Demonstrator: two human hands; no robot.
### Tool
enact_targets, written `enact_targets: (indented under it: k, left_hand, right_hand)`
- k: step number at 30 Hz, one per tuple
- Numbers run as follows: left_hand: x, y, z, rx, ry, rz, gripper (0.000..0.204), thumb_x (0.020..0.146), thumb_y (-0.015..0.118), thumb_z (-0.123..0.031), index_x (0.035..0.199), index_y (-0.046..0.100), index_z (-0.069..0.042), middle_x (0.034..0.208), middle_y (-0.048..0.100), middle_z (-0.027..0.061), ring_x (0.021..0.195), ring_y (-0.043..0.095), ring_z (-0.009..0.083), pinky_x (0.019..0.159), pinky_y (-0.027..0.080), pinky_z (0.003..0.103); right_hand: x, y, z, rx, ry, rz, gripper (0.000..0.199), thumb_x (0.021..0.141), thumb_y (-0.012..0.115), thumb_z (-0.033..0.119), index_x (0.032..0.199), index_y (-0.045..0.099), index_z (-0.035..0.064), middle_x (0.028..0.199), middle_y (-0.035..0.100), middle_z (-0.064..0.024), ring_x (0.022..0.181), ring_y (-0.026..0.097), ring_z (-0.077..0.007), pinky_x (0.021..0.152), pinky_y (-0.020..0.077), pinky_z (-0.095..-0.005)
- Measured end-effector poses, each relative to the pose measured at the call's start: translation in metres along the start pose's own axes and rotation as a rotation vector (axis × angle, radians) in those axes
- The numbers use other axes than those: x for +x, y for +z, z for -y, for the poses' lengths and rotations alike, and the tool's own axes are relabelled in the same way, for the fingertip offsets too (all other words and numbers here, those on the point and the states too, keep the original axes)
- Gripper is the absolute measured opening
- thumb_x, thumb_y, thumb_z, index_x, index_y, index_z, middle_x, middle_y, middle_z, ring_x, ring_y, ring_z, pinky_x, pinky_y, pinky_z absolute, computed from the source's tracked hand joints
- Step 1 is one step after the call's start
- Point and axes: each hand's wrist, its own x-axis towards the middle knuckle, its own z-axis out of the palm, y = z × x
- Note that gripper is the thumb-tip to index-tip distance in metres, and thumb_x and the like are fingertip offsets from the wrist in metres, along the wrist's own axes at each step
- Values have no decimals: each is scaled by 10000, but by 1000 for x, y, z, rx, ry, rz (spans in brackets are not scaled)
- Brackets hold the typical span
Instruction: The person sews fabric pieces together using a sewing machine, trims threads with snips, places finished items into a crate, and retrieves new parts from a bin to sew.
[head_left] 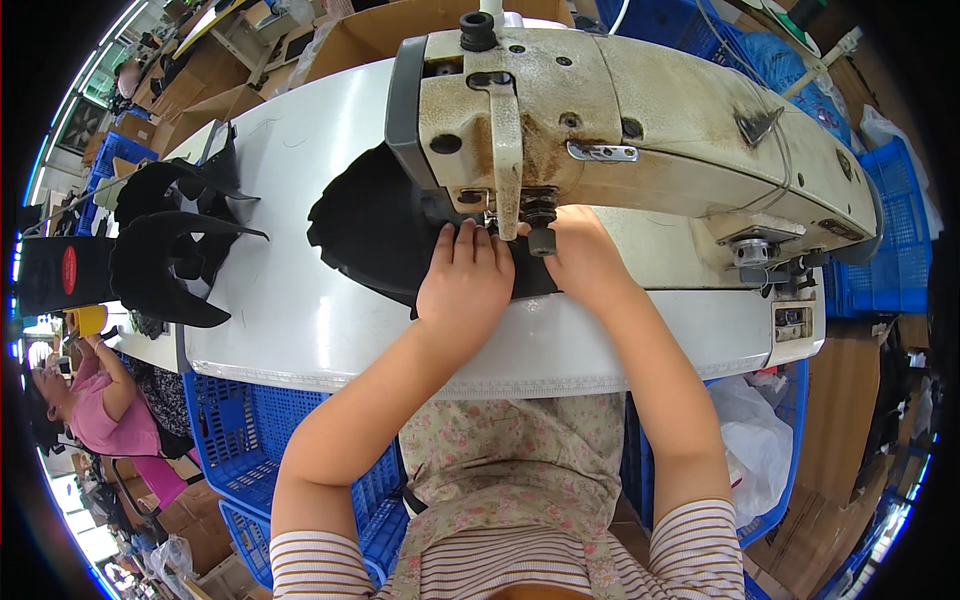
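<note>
A black fabric piece (370, 225) with a notched, curved edge lies on the bed of an industrial sewing machine (650, 130), its near part beneath the presser foot. My left hand (466, 275) rests flat on this piece just left of the needle, fingers stretched out and side by side. Close by on the right, my right hand (580, 250) reaches in beside the round dark knob (541, 241) under the machine head. The head and knob cover most of its fingers, and what they touch there is hidden.
Several curved black pieces (170, 265) are stacked at the table's left end. Blue plastic crates (235, 425) stand below the white table (270, 330), one with a white plastic bag (750, 440). At far left sits another person in a pink top (115, 410). Cardboard (825, 410) stands right.
</note>
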Motion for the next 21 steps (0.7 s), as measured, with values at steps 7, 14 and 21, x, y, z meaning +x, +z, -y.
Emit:
enact_targets:
  k: [7,14,21]
  left_hand:
    - [0,2,-4,-18,-66,-25,280,746,593,-118,991,639,10,1029,669,174,998,643,304,955,484,437]
    - [2,8,-6,14,-72,-52,268,753,589,-134,965,664,11,1008,672,190,1049,629,310,941,482,467]
    - [3,-1,-10,-13,-131,12,345,769,590,-128,1078,622,24,1042,649,187,1040,609,304,995,445,446]
  right_hand:
    - [3,0,-7,-6,-52,-2,221,681,568,-46,861,656,46,909,630,-80,929,596,-291,832,464,-409]
    - [4,2,-11,74,-16,-9,104,779,609,61,868,649,27,817,607,-187,830,552,-403,751,445,-458]
    - [-2,6,-14,12,-23,-42,247,722,573,-35,936,666,49,979,654,-92,957,593,-315,836,457,-421]
